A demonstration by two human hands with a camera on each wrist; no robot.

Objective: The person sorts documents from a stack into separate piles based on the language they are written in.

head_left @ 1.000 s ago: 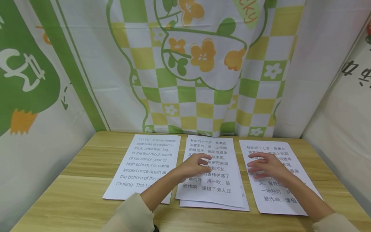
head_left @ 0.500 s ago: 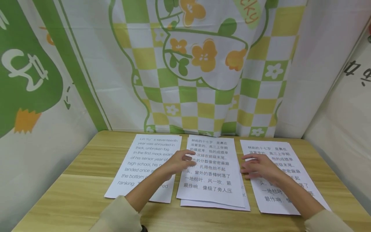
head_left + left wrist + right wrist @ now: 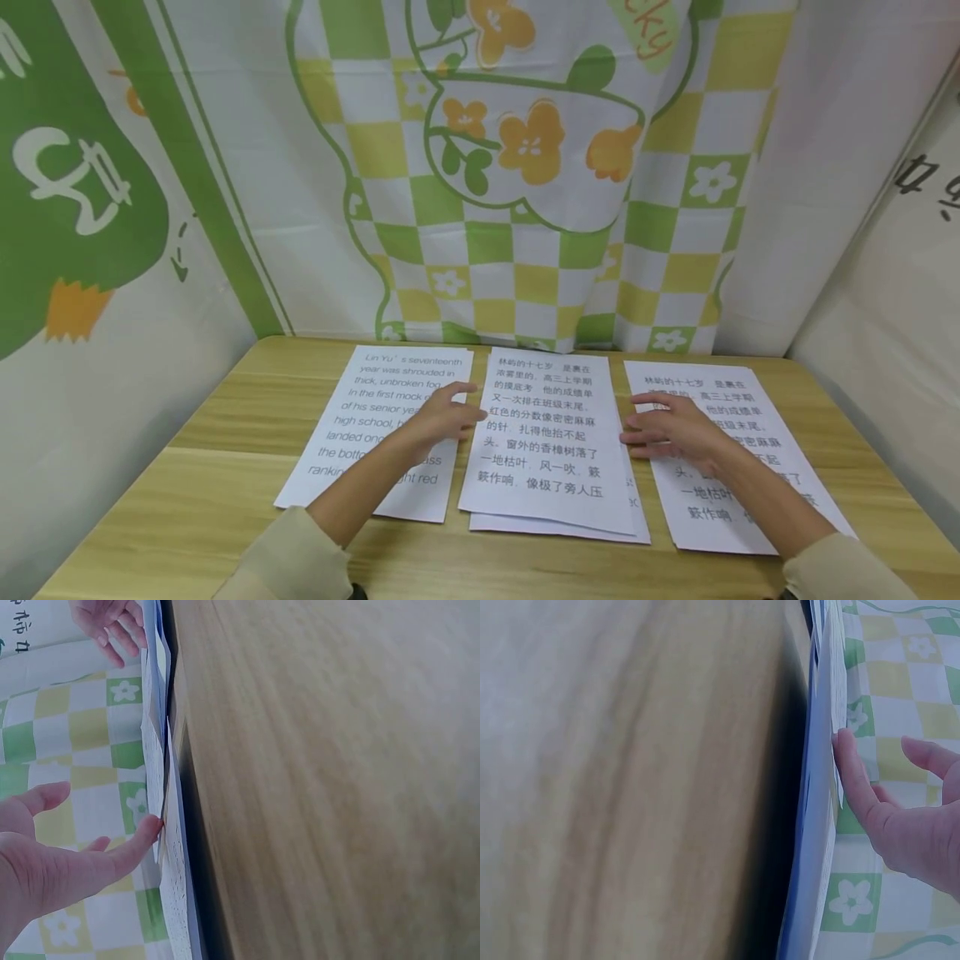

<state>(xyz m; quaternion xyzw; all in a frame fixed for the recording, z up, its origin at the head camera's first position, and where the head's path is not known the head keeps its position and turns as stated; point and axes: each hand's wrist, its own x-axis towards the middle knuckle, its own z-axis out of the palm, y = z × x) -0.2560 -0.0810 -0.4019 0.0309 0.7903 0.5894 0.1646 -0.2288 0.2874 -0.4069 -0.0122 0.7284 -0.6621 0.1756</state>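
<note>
Three stacks of printed white paper lie side by side. The left stack of paper (image 3: 401, 375) bears English text; the middle stack (image 3: 540, 467) and right stack (image 3: 720, 533) show Chinese characters. My left hand (image 3: 438, 421) is over the left stack's right side, fingertips at the middle stack's left edge. My right hand (image 3: 671, 429) is over the right stack's left side, fingers pointing towards the middle stack's right edge. Both hands are loosely spread and grip nothing. In the wrist views, a fingertip of the left hand (image 3: 67, 874) and of the right hand (image 3: 907, 825) appears to touch paper.
The stacks rest on a wooden table (image 3: 195, 475), with an under-sheet showing below the middle stack. Behind the table's far edge hangs a green and yellow checked curtain (image 3: 495, 283). Pale fabric walls (image 3: 892, 317) close off both sides.
My left hand has moved left from over the middle stack to its left edge. My right hand has shifted slightly left, towards the middle stack's right edge. The stacks look unmoved.
</note>
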